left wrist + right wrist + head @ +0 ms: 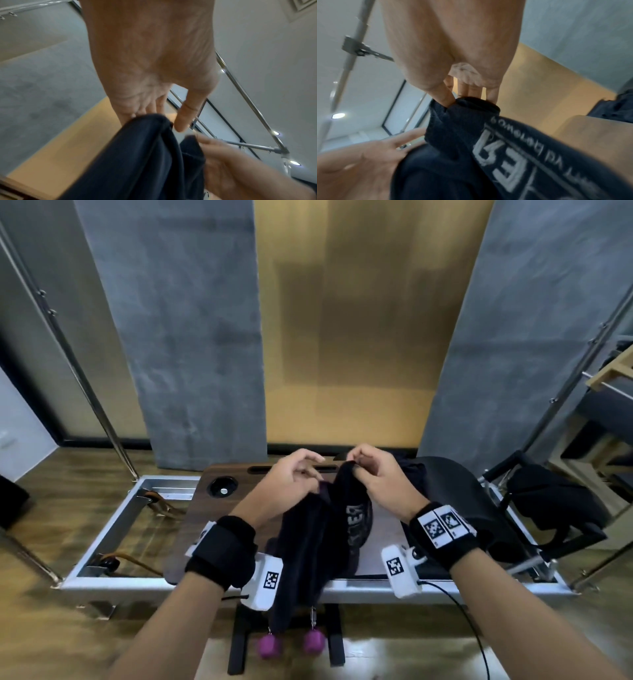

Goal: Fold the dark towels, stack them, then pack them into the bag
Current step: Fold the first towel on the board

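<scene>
Above the wooden table (205, 508), held clear of its surface: one dark towel (318, 542), printed lettering on the side toward your right.

- Position: bunched at the top between your two hands, hanging down past the table's near edge. Long axis runs vertically, from your fingers toward you.
- Right hand (380, 484): thumb and fingertips (447, 98) pinched on the towel's top hem; this hand holds the higher point.
- Left hand (291, 481): curled fingers grip the edge just beside it; thumb (185, 115) stands off the cloth.
- Relation that matters: both grips sit close together on one hem, so the cloth hangs gathered. Judged next: slide the hands apart along that hem to spread it.
- Other dark cloth (414, 470): lies at the table's far right.
</scene>
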{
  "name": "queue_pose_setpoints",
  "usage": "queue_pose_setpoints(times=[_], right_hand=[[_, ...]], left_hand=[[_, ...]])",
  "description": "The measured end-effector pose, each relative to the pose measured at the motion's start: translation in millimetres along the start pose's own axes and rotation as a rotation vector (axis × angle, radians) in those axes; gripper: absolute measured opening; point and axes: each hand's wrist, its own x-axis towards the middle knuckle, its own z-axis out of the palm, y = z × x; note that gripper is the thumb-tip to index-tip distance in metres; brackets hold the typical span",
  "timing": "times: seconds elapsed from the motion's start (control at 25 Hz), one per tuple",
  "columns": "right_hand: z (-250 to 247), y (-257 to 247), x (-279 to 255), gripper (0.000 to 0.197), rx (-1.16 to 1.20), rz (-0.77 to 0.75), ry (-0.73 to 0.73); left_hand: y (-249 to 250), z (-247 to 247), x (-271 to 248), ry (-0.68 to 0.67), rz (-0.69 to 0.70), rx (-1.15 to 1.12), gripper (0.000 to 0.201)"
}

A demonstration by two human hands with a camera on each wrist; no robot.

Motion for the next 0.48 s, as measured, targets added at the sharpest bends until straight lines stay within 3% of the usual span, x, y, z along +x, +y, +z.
queue_pose_setpoints(times=[0.08,0.16,0.32,0.4,0.48], right_hand=[[3.3,-18.6,4.3,0.018,-0.032,-0.055,-0.016],[0.7,-29.2,3.6,0.019,-0.003,-0.085,0.002],[-13.5,-25.5,-8.1,0.023,0.046,-0.041,0.065],[-18.9,-17.1,-18.0,0.019,-0.043,-0.025,0.079],[-23.8,-7.6,-31.0,0.031,-0.102,0.009,0.017]], left_hand=[[8.2,16.9,-0.2,-0.104,0.098,-0.015,0.042],[15.1,25.8,4.5,-0.1,0.169,0.01,0.04],[14.6,29.0,9.2,-0.145,0.1,0.114,0.032],[15.9,33.5,4.6,-0.123,0.109,0.027,0.02],[16.6,32.7,2.0,-0.037,0.123,-0.105,0.015]])
